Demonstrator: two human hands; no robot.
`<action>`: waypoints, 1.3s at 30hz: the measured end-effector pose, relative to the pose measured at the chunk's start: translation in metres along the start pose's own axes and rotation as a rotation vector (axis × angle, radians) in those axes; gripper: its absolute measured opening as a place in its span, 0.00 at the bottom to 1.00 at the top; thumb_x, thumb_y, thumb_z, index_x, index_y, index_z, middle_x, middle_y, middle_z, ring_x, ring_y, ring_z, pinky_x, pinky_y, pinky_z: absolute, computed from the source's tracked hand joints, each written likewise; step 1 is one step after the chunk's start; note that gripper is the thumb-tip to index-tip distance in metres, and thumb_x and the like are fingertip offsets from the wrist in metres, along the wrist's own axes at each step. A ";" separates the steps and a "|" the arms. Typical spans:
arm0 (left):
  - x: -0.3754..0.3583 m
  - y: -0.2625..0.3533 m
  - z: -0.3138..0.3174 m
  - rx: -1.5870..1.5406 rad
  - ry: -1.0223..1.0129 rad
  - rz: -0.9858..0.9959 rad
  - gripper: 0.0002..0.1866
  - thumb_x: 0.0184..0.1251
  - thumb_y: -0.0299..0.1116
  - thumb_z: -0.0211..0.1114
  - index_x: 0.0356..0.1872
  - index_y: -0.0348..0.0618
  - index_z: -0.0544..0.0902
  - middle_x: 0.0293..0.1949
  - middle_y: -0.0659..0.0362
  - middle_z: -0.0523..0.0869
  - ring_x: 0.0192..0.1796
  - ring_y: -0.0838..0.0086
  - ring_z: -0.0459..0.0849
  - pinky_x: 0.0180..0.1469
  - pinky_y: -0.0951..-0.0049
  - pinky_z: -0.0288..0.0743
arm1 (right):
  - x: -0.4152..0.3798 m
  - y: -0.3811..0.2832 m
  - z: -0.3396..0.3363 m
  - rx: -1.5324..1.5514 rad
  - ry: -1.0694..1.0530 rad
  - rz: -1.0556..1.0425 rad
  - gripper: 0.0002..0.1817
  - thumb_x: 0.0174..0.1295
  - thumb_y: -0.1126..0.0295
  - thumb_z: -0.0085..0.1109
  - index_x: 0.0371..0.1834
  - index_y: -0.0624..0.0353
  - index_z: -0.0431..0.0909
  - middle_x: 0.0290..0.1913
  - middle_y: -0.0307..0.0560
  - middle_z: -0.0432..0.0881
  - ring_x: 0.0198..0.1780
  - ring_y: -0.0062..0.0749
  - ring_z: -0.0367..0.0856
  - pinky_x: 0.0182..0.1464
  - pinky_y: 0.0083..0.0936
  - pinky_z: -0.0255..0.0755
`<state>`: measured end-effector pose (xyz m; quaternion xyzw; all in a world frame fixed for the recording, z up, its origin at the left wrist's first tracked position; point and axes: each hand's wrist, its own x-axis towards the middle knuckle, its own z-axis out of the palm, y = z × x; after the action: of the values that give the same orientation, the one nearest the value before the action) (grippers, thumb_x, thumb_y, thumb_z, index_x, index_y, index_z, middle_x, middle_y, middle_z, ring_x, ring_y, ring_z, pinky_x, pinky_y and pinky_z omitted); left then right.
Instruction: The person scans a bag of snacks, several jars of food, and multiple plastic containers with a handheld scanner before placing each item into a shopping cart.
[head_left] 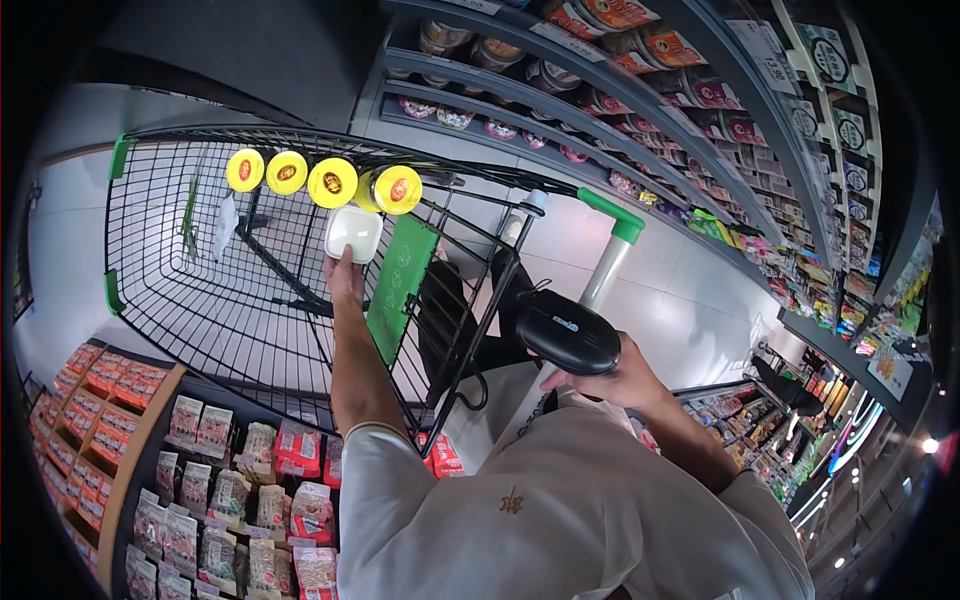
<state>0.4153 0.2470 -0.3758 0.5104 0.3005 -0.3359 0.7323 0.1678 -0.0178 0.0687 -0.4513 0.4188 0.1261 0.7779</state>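
Note:
My left hand (345,277) is closed on the near edge of a white square-topped container (354,234), over the cart basket. Right beside the container, several jars with yellow lids (333,182) line the far side of the black wire shopping cart (225,320). A leafy green item (190,220) and a whitish bag (227,225) lie deeper in the basket. My right hand (625,372) is wrapped at the grey cart handle (608,268), beside a black rounded device (568,332) that hides part of the handle and some fingers.
A green child-seat flap (402,285) stands at the cart's near end. Shelves (600,110) with cups and packets run along the upper right. Bagged dry goods (230,495) and orange packs (120,395) fill the shelves at lower left. Pale tiled floor (665,305) shows between.

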 end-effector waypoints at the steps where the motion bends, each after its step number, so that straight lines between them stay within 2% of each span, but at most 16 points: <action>1: 0.001 -0.001 0.000 0.010 0.026 0.016 0.24 0.73 0.19 0.61 0.68 0.38 0.70 0.62 0.52 0.80 0.60 0.64 0.83 0.61 0.63 0.81 | 0.000 0.000 -0.001 -0.016 -0.011 -0.009 0.25 0.55 0.84 0.57 0.59 0.71 0.77 0.45 0.49 0.87 0.48 0.38 0.91 0.50 0.31 0.82; 9: 0.008 -0.005 0.010 0.095 0.167 0.081 0.23 0.75 0.21 0.58 0.68 0.40 0.66 0.62 0.50 0.77 0.58 0.59 0.83 0.57 0.57 0.84 | 0.004 -0.011 0.000 -0.017 -0.012 0.019 0.26 0.54 0.87 0.56 0.61 0.71 0.75 0.47 0.50 0.86 0.48 0.38 0.91 0.51 0.33 0.82; 16: 0.020 -0.022 0.009 0.069 0.247 0.137 0.28 0.71 0.19 0.60 0.70 0.39 0.62 0.62 0.44 0.75 0.58 0.48 0.81 0.56 0.44 0.83 | 0.004 0.001 -0.009 -0.106 -0.053 -0.033 0.16 0.56 0.84 0.63 0.49 0.70 0.80 0.40 0.46 0.88 0.45 0.31 0.90 0.49 0.29 0.83; 19: 0.017 -0.017 0.016 0.072 0.351 0.060 0.31 0.72 0.27 0.65 0.71 0.39 0.61 0.62 0.43 0.76 0.57 0.48 0.83 0.52 0.45 0.85 | 0.004 0.008 -0.011 -0.100 -0.042 -0.119 0.13 0.55 0.80 0.71 0.43 0.68 0.82 0.37 0.44 0.89 0.42 0.24 0.88 0.48 0.25 0.81; 21: 0.016 -0.008 0.009 0.267 0.351 0.010 0.30 0.72 0.31 0.64 0.70 0.30 0.65 0.61 0.41 0.78 0.54 0.56 0.85 0.53 0.56 0.84 | 0.004 0.017 -0.014 -0.181 -0.022 -0.138 0.12 0.53 0.77 0.73 0.40 0.68 0.83 0.36 0.43 0.88 0.39 0.21 0.85 0.47 0.24 0.79; 22: -0.003 0.007 0.027 0.317 0.404 0.031 0.26 0.70 0.32 0.65 0.65 0.29 0.71 0.56 0.43 0.82 0.51 0.58 0.86 0.53 0.60 0.82 | 0.005 0.018 -0.015 -0.172 -0.026 -0.148 0.12 0.52 0.77 0.74 0.38 0.69 0.83 0.36 0.43 0.88 0.38 0.21 0.84 0.46 0.23 0.79; 23: -0.025 0.025 0.053 0.509 0.642 0.030 0.19 0.69 0.33 0.62 0.55 0.32 0.76 0.48 0.48 0.85 0.44 0.61 0.85 0.50 0.61 0.80 | 0.004 0.018 -0.014 -0.158 -0.010 -0.145 0.13 0.51 0.76 0.75 0.38 0.69 0.83 0.35 0.43 0.87 0.40 0.20 0.84 0.47 0.25 0.79; 24: -0.022 0.028 0.036 0.321 0.429 0.092 0.11 0.70 0.33 0.59 0.46 0.36 0.77 0.42 0.54 0.83 0.39 0.67 0.80 0.45 0.64 0.76 | 0.006 0.021 -0.013 -0.207 0.033 -0.256 0.13 0.51 0.74 0.73 0.37 0.70 0.84 0.35 0.45 0.87 0.39 0.23 0.85 0.48 0.27 0.80; 25: -0.041 0.038 0.052 0.285 0.433 0.309 0.08 0.71 0.34 0.57 0.41 0.39 0.75 0.37 0.60 0.78 0.36 0.73 0.73 0.41 0.67 0.71 | 0.009 0.027 -0.016 -0.238 0.015 -0.247 0.13 0.51 0.73 0.71 0.38 0.70 0.85 0.35 0.46 0.87 0.39 0.26 0.86 0.48 0.28 0.80; 26: -0.069 0.057 0.084 0.235 0.559 0.411 0.09 0.71 0.35 0.58 0.39 0.38 0.74 0.35 0.62 0.76 0.37 0.74 0.70 0.42 0.70 0.71 | 0.011 0.030 -0.020 -0.269 -0.003 -0.237 0.13 0.52 0.72 0.70 0.38 0.70 0.85 0.34 0.47 0.88 0.39 0.28 0.87 0.49 0.29 0.80; 28: -0.109 0.092 0.113 0.393 0.510 0.506 0.11 0.77 0.35 0.57 0.40 0.35 0.74 0.35 0.61 0.76 0.38 0.75 0.70 0.43 0.69 0.69 | 0.012 0.022 -0.021 -0.380 0.006 -0.301 0.14 0.51 0.67 0.69 0.35 0.67 0.86 0.34 0.48 0.90 0.38 0.33 0.90 0.47 0.29 0.82; 30: -0.154 0.117 0.165 0.489 0.344 0.782 0.10 0.79 0.33 0.56 0.39 0.36 0.75 0.35 0.61 0.77 0.38 0.75 0.72 0.44 0.69 0.70 | 0.009 0.016 -0.023 -0.469 -0.003 -0.208 0.15 0.50 0.63 0.69 0.34 0.66 0.86 0.33 0.48 0.90 0.38 0.35 0.90 0.46 0.30 0.83; 33: -0.257 0.156 0.279 0.757 0.030 0.935 0.08 0.78 0.30 0.60 0.38 0.36 0.76 0.38 0.60 0.79 0.41 0.75 0.75 0.49 0.71 0.72 | 0.008 0.006 -0.025 -0.578 -0.023 -0.194 0.18 0.49 0.61 0.70 0.35 0.66 0.84 0.34 0.53 0.89 0.39 0.40 0.90 0.47 0.34 0.83; 34: -0.274 0.158 0.315 0.713 -0.153 1.181 0.07 0.76 0.30 0.62 0.38 0.38 0.78 0.37 0.61 0.79 0.40 0.76 0.75 0.47 0.74 0.72 | 0.003 -0.005 -0.026 -0.580 -0.061 -0.155 0.19 0.48 0.62 0.72 0.36 0.67 0.84 0.35 0.55 0.89 0.40 0.42 0.89 0.48 0.35 0.82; 35: -0.317 0.165 0.360 0.718 -0.325 1.255 0.03 0.74 0.26 0.64 0.41 0.38 0.79 0.42 0.58 0.81 0.45 0.75 0.77 0.53 0.73 0.73 | -0.006 -0.018 -0.026 -0.586 -0.072 -0.178 0.16 0.51 0.60 0.65 0.31 0.66 0.86 0.28 0.49 0.90 0.35 0.36 0.91 0.44 0.31 0.84; 39: -0.399 0.161 0.486 0.795 -0.576 1.481 0.33 0.60 0.27 0.76 0.66 0.38 0.73 0.61 0.52 0.80 0.63 0.66 0.78 0.65 0.65 0.69 | -0.006 -0.014 -0.036 -0.612 -0.159 -0.284 0.16 0.51 0.60 0.65 0.30 0.66 0.85 0.23 0.47 0.88 0.31 0.35 0.91 0.43 0.30 0.85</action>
<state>0.3540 -0.0999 0.1698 0.6862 -0.4416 0.0290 0.5773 0.1527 -0.0533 0.0727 -0.7061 0.2326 0.1711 0.6466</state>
